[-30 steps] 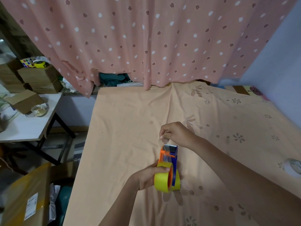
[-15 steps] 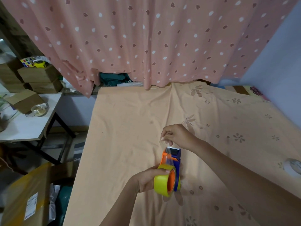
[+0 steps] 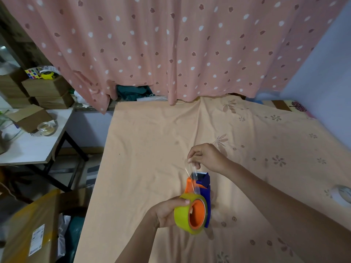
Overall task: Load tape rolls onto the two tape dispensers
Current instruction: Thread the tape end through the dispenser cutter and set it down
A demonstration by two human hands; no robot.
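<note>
A yellowish roll of clear tape (image 3: 183,212) sits on the orange hub of a blue and orange tape dispenser (image 3: 204,188), held above the peach bedsheet (image 3: 144,149). My left hand (image 3: 167,211) grips the roll and dispenser from the left, thumb on top of the roll. My right hand (image 3: 206,157) pinches the free end of the tape strip (image 3: 191,174), stretched up from the roll past the dispenser's blade end. A second, clear tape roll (image 3: 341,194) lies on the sheet at the right edge. No second dispenser is in view.
A pink dotted curtain (image 3: 171,44) hangs behind the bed. Left of the bed stands a white table (image 3: 28,147) with cardboard boxes (image 3: 30,117) and a small clear tape roll (image 3: 46,128). A taped carton (image 3: 32,230) sits on the floor at lower left.
My left hand has tilted the dispenser and lowered it slightly. My right hand has drawn the strip longer, up and away from the blade end.
</note>
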